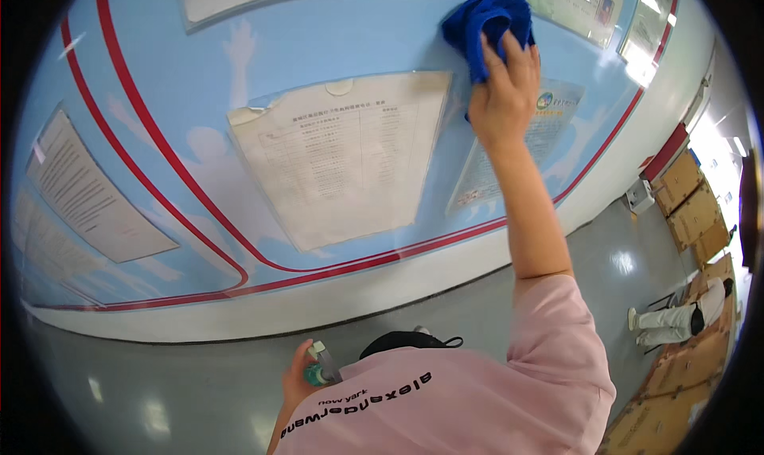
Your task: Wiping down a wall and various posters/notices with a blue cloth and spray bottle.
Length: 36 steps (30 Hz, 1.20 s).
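With a raised arm, my right hand (pixel 504 108) holds a bunched blue cloth (pixel 468 31) against a light-blue wall display board (pixel 370 43). The cloth lies between several sheets in clear plastic holders. Left of it and lower is a printed list (pixel 352 162) whose upper left corner is torn or curled. Below my right hand, my forearm partly covers another printed notice (pixel 483 168). Down by my waist, my left hand (pixel 294 377) is around a green spray bottle (pixel 315 374) with a pale trigger head. My pink shirt hides part of that bottle.
A tilted printed sheet (pixel 95 192) hangs at the board's left. Red stripes (pixel 358 264) border the panels above a white lower wall (pixel 382 288). Cardboard boxes (pixel 686 192) are stacked along the right side, where a person (pixel 674 323) stands. The grey floor (pixel 197 383) is shiny.
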Motion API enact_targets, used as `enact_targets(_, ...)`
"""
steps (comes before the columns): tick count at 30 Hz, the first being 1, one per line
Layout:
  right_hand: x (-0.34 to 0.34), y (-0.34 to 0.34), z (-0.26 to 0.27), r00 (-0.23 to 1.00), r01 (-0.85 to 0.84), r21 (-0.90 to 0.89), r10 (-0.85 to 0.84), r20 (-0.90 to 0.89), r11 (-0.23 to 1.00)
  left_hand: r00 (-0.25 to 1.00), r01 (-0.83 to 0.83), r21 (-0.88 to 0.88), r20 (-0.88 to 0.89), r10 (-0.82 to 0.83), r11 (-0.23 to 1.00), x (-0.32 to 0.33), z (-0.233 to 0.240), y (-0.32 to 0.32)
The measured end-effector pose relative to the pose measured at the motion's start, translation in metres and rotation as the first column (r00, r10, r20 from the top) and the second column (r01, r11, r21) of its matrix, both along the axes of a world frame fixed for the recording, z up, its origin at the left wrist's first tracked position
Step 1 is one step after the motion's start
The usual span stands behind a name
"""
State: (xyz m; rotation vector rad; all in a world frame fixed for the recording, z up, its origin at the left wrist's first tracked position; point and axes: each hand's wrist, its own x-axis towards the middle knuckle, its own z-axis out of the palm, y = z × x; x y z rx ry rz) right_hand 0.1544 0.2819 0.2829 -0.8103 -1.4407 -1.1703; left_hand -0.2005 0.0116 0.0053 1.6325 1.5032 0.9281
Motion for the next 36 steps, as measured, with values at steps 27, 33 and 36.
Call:
enact_targets(27,0.026,-0.085,-0.355,0.955,0.135,-0.872,0.174,0.242,0.470,0.996,0.086,0.026,-0.011,-0.085,0.996,0.025,-0.008,0.011)
enact_targets(33,0.109,-0.084,-0.360,0.979,0.137,-0.865,-0.198,0.045,0.482,0.994,0.081,0.088,-0.074,-0.075,0.993,0.061,0.000,0.012)
enact_targets(36,0.169,-0.068,-0.367,0.872,0.084,-0.843,-0.449,-0.196,0.531,0.985,-0.049,-0.153,0.157,0.073,0.987,0.092,0.007,0.009)
